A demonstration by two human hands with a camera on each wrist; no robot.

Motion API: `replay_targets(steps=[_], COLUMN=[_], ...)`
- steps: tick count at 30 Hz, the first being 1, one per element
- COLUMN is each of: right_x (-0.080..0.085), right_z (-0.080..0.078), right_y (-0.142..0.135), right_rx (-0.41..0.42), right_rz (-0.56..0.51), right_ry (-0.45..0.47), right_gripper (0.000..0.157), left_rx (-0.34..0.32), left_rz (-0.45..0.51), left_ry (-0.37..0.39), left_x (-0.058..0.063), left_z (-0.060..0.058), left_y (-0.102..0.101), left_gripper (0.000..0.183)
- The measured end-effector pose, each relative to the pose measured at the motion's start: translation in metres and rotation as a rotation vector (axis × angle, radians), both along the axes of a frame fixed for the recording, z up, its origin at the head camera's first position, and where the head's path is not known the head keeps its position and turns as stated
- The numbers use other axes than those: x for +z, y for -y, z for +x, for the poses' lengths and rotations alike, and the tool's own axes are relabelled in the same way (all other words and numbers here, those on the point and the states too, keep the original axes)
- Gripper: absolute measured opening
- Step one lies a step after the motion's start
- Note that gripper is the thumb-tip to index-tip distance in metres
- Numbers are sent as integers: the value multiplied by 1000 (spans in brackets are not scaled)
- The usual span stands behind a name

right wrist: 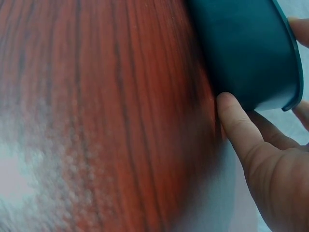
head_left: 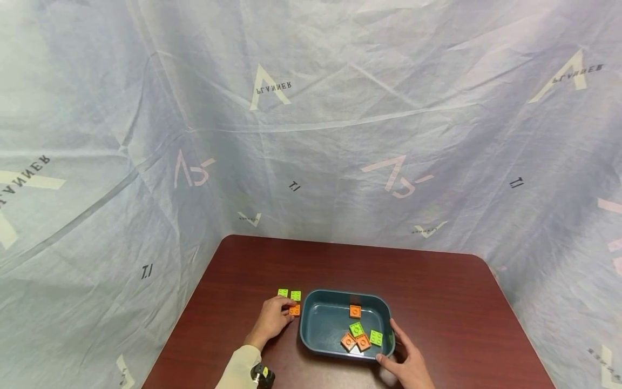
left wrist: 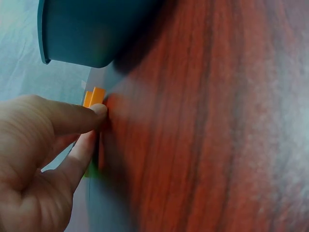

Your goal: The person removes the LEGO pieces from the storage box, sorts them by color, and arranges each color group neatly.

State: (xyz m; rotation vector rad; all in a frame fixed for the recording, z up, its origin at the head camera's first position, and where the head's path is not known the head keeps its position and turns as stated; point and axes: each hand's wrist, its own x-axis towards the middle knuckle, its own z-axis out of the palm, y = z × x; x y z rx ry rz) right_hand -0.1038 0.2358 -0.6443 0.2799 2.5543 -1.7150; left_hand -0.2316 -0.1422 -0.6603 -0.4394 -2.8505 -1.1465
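My left hand (head_left: 273, 320) pinches an orange toy brick (head_left: 294, 310) on the table, its thumb on the near side and a finger on the far side. In the left wrist view, the fingertips partly hide the orange brick (left wrist: 98, 95). Just beyond it lie two lime green bricks (head_left: 296, 295), one partly behind the hand. My right hand (head_left: 407, 363) holds the near right corner of a dark teal tray (head_left: 316, 353), thumb at the front, fingers along the right side. Thumb (right wrist: 236, 118) and tray wall (right wrist: 246, 53) meet low down in the right wrist view.
Inside the tray, several orange bricks (head_left: 355, 312) and two green bricks (head_left: 376, 337) lie loose, mostly toward the right. The reddish-brown wooden table (head_left: 452, 302) has rounded far corners. A pale printed sheet (head_left: 330, 178) hangs behind it and along its sides.
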Motion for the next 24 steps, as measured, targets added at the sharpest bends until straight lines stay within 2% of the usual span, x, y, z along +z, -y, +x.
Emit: replay_targets(steps=[7,24], right_x=[0,-2], right_z=[-1,-1], right_y=[-1,-1], right_rx=[5,11], right_rz=[-8,6], right_ry=[5,-1], right_gripper=[101,100], left_rx=[-2,0], left_rz=[16,89], left_ry=[2,74], left_x=[0,-1], left_z=[1,2], left_y=[-1,0], left_gripper=[29,34])
